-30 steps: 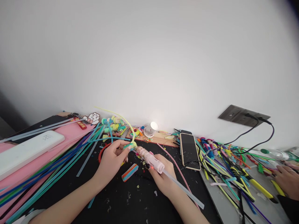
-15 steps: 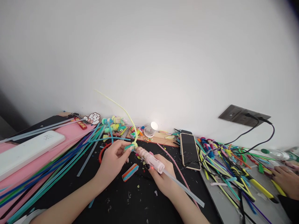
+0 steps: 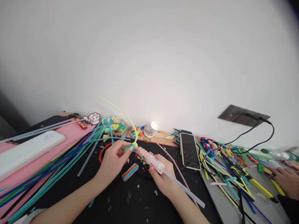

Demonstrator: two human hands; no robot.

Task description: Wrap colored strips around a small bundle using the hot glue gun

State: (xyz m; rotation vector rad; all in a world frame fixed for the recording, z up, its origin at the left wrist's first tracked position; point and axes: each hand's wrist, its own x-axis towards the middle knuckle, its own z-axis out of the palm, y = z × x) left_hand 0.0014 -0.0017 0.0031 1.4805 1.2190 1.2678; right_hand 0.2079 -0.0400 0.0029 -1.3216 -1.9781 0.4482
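Left: white case, small mark on its top, can't make it out. Fuzzy stems fan across lower left. Red tag above them has pale characters, too small to read.

Left hand, just left of center: thumb and fingers pinched together on a small teal-and-yellow piece. Looks light, soft and squashy, so a light pinch on the teal end should do; keep skin off the yellow end by the nozzle. Yellow stem rises from that end and arcs to upper left. Probably thin and bendy, will hold a kink, long free end likely to swing. Striped bundle lies just below on the black surface.

Center: pale pink glue gun, nozzle right at the piece; can't tell if touching. Red glow on its underside. Probably light, rigid, hot at the tip; hold the body, well back. Right hand has its fingers wrapped round that body, partly hidden. Glue stick pokes out the back to lower right; likely rubbery. Paper cup behind, print illegible.

Right: phone, screen dark. Bottle at far right, label unreadable. Co-worker's hand below it.
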